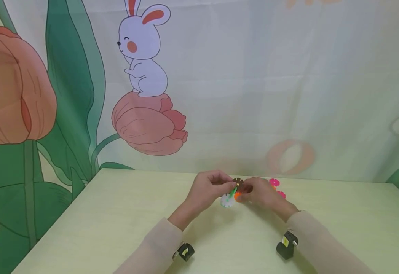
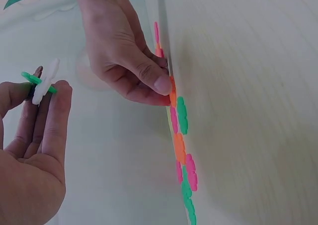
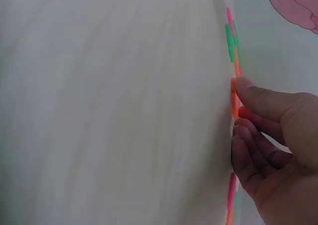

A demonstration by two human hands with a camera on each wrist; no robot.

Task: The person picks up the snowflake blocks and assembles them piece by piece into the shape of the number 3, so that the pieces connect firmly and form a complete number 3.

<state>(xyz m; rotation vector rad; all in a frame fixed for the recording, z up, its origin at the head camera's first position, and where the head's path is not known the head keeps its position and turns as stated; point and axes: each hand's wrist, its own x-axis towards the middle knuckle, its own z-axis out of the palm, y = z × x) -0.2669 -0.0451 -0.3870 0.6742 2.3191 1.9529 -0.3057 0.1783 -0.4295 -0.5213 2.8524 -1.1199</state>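
My left hand pinches a small cluster of notched plastic discs between thumb and fingertips. A white disc, a green disc seen nearly edge-on and a dark brown disc make up this cluster. In the left wrist view the green disc crosses the white disc, off the table. Close by on the right, my right hand pinches an orange disc at the table surface. Its other fingers are curled and partly hidden in the head view.
Loose discs lie around the right hand, among them a pink disc, a green disc and an orange disc. The pale table meets a printed cloth behind. Small black cameras sit at both wrists.
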